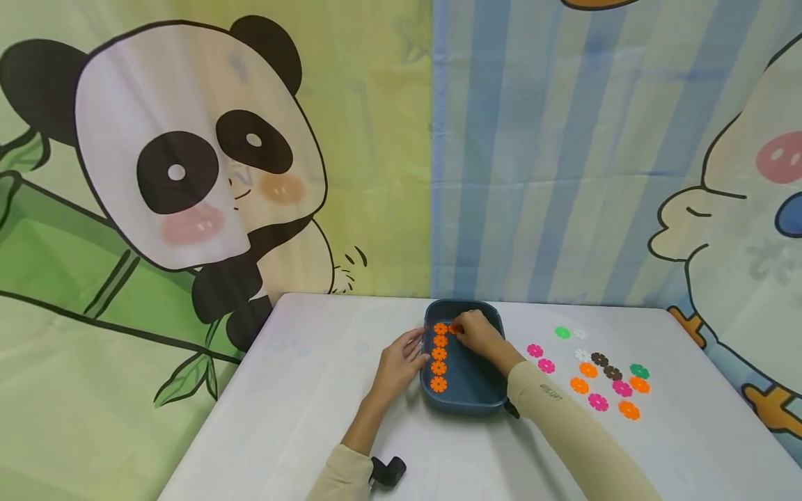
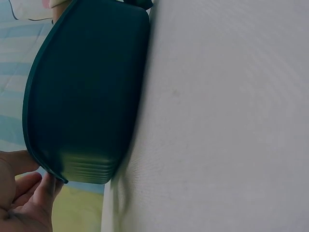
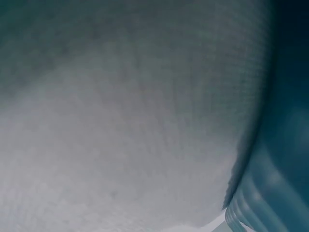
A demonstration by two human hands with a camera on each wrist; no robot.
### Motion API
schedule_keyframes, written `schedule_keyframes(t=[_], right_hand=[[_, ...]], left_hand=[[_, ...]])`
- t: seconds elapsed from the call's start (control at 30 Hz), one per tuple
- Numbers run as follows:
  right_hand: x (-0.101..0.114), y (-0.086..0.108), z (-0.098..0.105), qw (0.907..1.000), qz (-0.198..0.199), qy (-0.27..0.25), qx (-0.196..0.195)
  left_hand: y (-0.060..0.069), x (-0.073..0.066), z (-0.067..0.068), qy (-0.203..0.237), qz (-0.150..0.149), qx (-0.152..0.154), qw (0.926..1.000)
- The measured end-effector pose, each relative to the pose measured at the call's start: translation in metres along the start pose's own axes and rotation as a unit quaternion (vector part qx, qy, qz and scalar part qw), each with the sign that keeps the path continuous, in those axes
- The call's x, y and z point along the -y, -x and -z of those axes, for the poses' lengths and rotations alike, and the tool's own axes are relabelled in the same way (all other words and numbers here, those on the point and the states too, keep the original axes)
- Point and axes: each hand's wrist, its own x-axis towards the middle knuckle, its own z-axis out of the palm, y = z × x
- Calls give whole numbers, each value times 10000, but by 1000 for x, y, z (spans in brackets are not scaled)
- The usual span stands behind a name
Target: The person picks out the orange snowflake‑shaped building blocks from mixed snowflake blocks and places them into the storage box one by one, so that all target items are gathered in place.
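A dark blue plastic tub (image 1: 473,383) with raised walls stands on the white table. Along its left inner side runs a column of several orange flower-shaped discs (image 1: 439,353). My left hand (image 1: 396,365) holds the tub's left rim; in the left wrist view its thumb and fingers pinch that rim at a corner of the tub (image 2: 91,87). Reaching inside near the far end, my right hand (image 1: 479,335) pinches another orange flower-shaped disc (image 1: 453,329), partly covered by the fingers, just right of the column's top. The right wrist view shows only the tub's outer wall (image 3: 289,121) and tabletop.
Right of the tub, loose flower discs lie scattered on the table (image 1: 288,390): pink (image 1: 598,402), orange (image 1: 629,410), brown (image 1: 612,373), green (image 1: 639,371) and white ones. A cartoon-printed curtain (image 1: 376,153) hangs behind the table's far edge.
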Motion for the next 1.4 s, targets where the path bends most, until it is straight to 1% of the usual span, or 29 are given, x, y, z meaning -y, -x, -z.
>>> schedule_keyframes(t=[0.17,0.27,0.33,0.43,0.5,0.6,0.73,0.83,0.9,1.0,1.13,1.23,1.3,1.4], right_hand=[[-2,4,5,9995,-73,-214,-217],[-3,9,11,9983,-109,-390,-412],[-3,11,16,9971,-90,-512,-549],[-3,16,29,9948,-17,-712,-723],[-4,20,38,9938,-63,-786,-784],[-8,30,53,9940,-85,-745,-800],[-21,49,72,9939,-44,-666,-876],[-34,67,85,9932,-125,-668,-942],[-44,80,92,9931,-282,-646,-935],[-55,100,104,9928,-637,-539,-858],[-73,128,116,9903,-1057,-373,-824],[-88,150,121,9879,-1249,-385,-829],[-96,163,123,9852,-1470,-515,-714],[-105,178,123,9808,-1771,-703,-417]], left_hand=[[-1,-1,-4,-41,70,-5,10000],[0,-5,-6,-41,104,41,9999],[2,-12,-6,-21,112,60,9999],[5,-25,-6,21,56,94,9999],[7,-33,-6,34,-9,130,9999],[9,-39,-5,32,-35,169,9998],[10,-42,-6,-14,-41,135,9999],[10,-42,-7,-42,-52,118,9999],[10,-43,-7,-41,-58,122,9999],[10,-43,-7,-26,-33,118,9999],[10,-42,-5,-3,-13,119,9999],[11,-42,-4,1,-10,123,9999],[12,-41,-3,-6,16,124,9999],[13,-42,-1,-29,24,115,9999]])
